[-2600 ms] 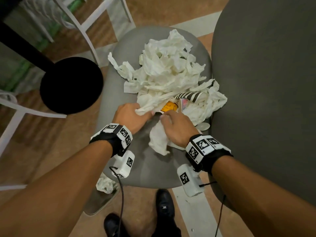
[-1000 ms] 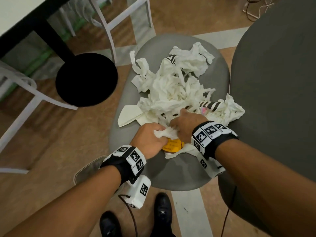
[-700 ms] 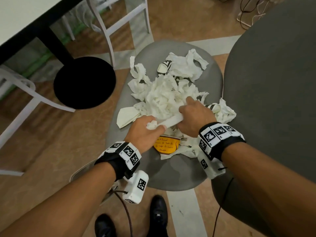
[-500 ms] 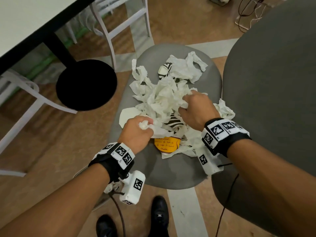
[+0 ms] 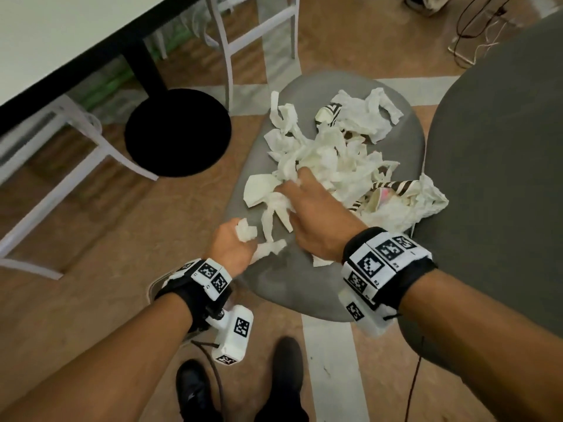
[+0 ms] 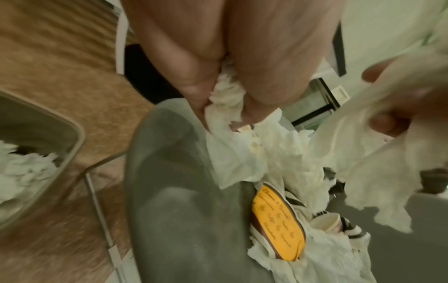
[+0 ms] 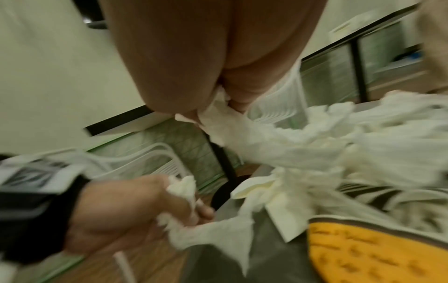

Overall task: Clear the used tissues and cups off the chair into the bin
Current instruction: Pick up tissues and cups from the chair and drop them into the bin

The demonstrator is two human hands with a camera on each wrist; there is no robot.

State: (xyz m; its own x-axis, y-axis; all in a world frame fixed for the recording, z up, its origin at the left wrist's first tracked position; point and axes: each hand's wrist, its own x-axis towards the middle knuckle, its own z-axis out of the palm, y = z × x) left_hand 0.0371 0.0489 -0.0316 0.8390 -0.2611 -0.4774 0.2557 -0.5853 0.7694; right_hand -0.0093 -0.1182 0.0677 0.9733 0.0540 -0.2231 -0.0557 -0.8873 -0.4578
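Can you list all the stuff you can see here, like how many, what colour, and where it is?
tissues: a heap, too many to count, white, on the chair seat
striped cups: at least two, black and white, one by the right edge of the heap, another at the far end
yellow label: one, under tissues near the seat's front
chair: one, grey seat
bin: one, beige, on the floor left of the chair, tissues inside
table base: one, black, round, on the floor
white chairs: two, far side
shoes: two, black
left hand: grips a tissue wad
right hand: grips tissues
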